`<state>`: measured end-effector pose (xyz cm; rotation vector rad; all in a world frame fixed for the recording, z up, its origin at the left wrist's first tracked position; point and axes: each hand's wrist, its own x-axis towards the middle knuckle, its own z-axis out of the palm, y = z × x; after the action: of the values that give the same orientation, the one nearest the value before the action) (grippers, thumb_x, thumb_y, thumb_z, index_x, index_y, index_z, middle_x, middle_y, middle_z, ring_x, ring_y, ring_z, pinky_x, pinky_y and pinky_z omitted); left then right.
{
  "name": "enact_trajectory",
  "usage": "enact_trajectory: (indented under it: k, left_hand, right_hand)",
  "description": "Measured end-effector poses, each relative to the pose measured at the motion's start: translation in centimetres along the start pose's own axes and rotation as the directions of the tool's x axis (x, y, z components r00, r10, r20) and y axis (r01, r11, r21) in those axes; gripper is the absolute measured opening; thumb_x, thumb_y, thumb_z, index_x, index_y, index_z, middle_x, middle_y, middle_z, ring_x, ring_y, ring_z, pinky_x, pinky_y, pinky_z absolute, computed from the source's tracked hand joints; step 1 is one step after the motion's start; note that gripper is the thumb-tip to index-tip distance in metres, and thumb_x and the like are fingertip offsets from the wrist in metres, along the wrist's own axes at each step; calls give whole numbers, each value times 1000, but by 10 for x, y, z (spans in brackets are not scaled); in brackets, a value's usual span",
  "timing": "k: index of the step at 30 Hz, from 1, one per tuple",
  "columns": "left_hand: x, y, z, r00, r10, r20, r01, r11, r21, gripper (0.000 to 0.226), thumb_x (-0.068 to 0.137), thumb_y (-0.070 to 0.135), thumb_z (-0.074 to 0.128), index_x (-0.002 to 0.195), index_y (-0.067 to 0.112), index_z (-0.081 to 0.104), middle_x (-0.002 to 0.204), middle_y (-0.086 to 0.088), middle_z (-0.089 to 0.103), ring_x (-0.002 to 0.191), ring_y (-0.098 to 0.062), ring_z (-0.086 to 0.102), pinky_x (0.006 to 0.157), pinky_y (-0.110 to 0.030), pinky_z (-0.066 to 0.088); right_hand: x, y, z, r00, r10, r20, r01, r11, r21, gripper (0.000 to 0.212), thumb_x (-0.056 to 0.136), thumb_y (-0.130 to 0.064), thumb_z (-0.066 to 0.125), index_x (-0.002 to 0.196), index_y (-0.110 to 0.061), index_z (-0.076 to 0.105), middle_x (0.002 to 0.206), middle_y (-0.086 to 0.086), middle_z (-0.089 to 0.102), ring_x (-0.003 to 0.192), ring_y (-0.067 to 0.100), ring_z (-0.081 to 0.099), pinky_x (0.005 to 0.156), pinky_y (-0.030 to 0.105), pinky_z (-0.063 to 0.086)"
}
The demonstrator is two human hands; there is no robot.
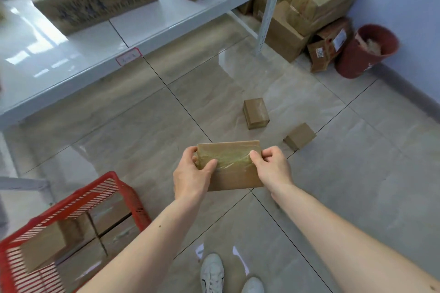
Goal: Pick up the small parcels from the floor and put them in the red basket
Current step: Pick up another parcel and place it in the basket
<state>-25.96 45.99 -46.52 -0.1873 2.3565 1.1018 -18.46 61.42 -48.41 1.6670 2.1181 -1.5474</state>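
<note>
Both hands are gripping one flat taped parcel [229, 165] out in front of the body, clear of the floor. The left hand [190, 176] is closing on its left short edge, thumb lying across the taped top, fingers curling round behind. The right hand [271, 169] is pinching the right short edge, thumb on top. The parcel's long axis is running left to right between the two hands, broad face tilting up toward the camera.

The red basket [119, 185] is sitting on the floor down and to the left, nearer the left arm, with its open top facing up and at least one brown box already lying inside. So the carry is probably going left and toward the body, with the left hand leading.

Two small parcels are waiting on the tiles ahead and slightly right: one box [256, 113] beyond the held parcel, another box [300, 135] just right of it, tipped at an angle. Both are lying nearer the right hand and well apart from the basket. Judging by that, the task is roughly midway.

White shoes [212, 273] are showing at the bottom.
</note>
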Motion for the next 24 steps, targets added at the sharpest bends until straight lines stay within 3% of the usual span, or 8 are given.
enact_trajectory:
  k: [9,11,15,18,21,24]
  left_hand:
    - [-39,-44,-61,995,-48,-93,39,995,-97,51,79,32,73,126,32,53,122,6,64,99,-11,54,85,-26,42]
    - [-51,-60,-74,991,-68,-111,55,991,-119,53,80,32,73,129,31,53,126,4,63,104,-12,55,86,-25,40]
    - [-68,-97,-105,983,-109,-146,86,984,-153,55,81,33,71,133,30,52,130,3,62,118,-15,56,94,-27,41]
    - [-74,-123,-135,977,-124,-171,93,980,-178,56,83,33,68,136,31,50,127,7,62,112,-12,55,94,-28,43]
    - [-72,-150,-169,971,-138,-195,100,977,-189,55,85,33,66,137,32,50,126,7,62,117,-14,56,97,-29,43]
    - [-61,-176,-200,969,-135,-205,95,976,-195,51,84,36,64,134,36,51,120,2,61,109,-18,59,100,-39,47]
  right_hand:
    - [-59,-7,38,986,-108,124,113,993,-33,21,86,-34,64,96,-18,55,96,-1,66,91,20,61,78,35,49]
    - [-75,-3,49,982,-120,149,127,991,-42,21,85,-33,65,96,-18,55,96,-2,65,90,19,60,78,34,48]
    - [-108,-3,77,963,-157,218,174,983,-64,25,86,-32,66,102,-15,55,96,-3,61,87,17,57,73,30,43]
    - [-133,-7,108,945,-178,275,201,978,-55,22,86,-29,66,99,-16,53,92,-6,58,87,16,57,80,33,47]
    - [-158,-15,142,923,-189,334,217,975,-47,21,86,-27,66,100,-16,54,94,-4,59,90,17,58,83,35,49]
    - [-177,-22,180,911,-186,369,214,976,-36,20,84,-23,65,101,-16,55,100,0,65,93,18,62,79,33,49]
